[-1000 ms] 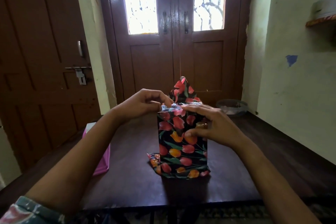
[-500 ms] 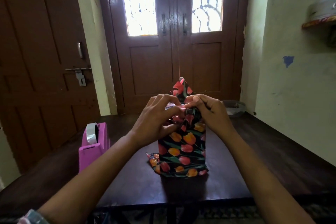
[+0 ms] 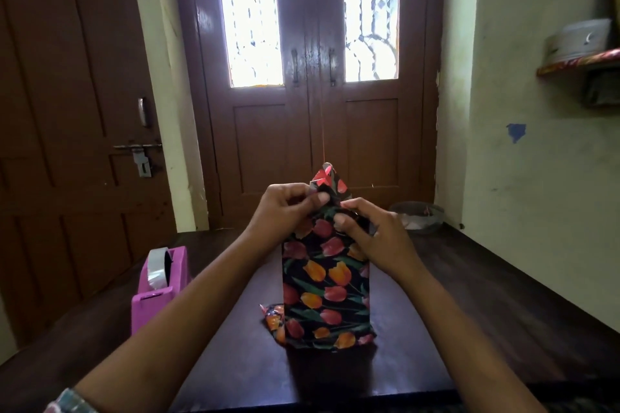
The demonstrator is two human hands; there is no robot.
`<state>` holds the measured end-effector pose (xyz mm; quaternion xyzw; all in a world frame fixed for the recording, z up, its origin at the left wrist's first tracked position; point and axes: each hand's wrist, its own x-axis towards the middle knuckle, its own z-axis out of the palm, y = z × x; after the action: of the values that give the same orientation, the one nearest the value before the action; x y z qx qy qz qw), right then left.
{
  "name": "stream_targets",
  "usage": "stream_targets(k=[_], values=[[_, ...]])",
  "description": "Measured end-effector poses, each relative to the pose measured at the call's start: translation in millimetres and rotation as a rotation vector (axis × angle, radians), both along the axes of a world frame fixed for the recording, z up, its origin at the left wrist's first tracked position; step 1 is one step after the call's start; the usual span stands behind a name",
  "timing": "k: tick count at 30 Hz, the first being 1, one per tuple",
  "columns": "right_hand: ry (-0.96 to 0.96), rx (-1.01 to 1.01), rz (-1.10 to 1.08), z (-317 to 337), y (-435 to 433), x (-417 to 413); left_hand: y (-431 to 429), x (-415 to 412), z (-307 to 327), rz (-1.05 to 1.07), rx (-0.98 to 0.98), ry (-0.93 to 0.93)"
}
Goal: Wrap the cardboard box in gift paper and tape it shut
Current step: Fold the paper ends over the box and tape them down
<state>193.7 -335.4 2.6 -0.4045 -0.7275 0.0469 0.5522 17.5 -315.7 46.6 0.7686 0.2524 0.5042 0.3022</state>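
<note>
**Top-end fold in progress, no tape on yet**

Head view: box stands upright on its short end, mid-surface, long axis vertical, fully covered by the tulip gift paper. Both hands are at its top end.

- Left hand: grip closed, thumb and fingers pinching paper at the top-left corner.
- Right hand: grip closed on paper at the top-right edge, thumb on the near face.
- Between them the far flap sticks up in a point, not folded down.
- The bottom end looks loose too (paper splays out at the near-left corner).

Key relation: the flap lies just beyond and above both grips, so it would fold down toward the near side. Tape dispenser sits well left of the box, so the left hand is nearer it. My read: right hand pins the flap and left hand fetches tape.
</note>
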Motion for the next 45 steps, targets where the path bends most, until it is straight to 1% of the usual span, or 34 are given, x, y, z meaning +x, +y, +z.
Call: stream_targets(k=[2,4,5,7,9,14,16,18,21,23,26,30,32,37,40,43,45], values=[[0.030,-0.046,-0.007,6,2,3,0,-1,6,-0.010,-0.052,-0.065],[0.108,-0.132,0.079,10,1,3,1,-6,16,0.014,-0.099,-0.146],[0.170,-0.174,0.134,12,-1,3,2,-8,22,0.048,-0.082,-0.139],[0.297,-0.232,0.212,15,-6,2,1,-11,29,0.172,0.075,-0.005],[0.382,-0.255,0.224,17,-6,3,-2,-11,31,0.251,0.216,0.110],[0.483,-0.261,0.163,17,-6,-3,-9,-10,32,0.211,0.247,0.198],[0.476,-0.256,0.134,16,-8,-7,-11,-10,32,0.209,0.283,0.243],[0.463,-0.261,0.136,15,-10,-7,-11,-9,31,0.264,0.339,0.322],[0.458,-0.278,0.180,12,-15,-10,-8,-6,31,0.363,0.442,0.345],[0.365,-0.259,0.140,7,-16,-14,-7,-3,36,0.402,0.484,0.365],[0.170,-0.173,0.037,2,-12,-10,-3,0,40,0.411,0.480,0.401],[0.062,-0.158,0.055,3,-6,-1,5,6,35,0.370,0.452,0.352],[0.062,-0.171,0.081,5,-4,2,9,8,29,0.347,0.434,0.307],[0.054,-0.176,0.140,9,3,3,15,7,28,0.329,0.432,0.292],[0.125,-0.116,0.076,9,4,0,14,5,34,0.317,0.457,0.267],[0.239,-0.127,0.098,6,4,1,17,1,33,0.306,0.393,0.240],[0.250,-0.100,0.096,3,5,1,18,-1,29,0.284,0.355,0.212]])
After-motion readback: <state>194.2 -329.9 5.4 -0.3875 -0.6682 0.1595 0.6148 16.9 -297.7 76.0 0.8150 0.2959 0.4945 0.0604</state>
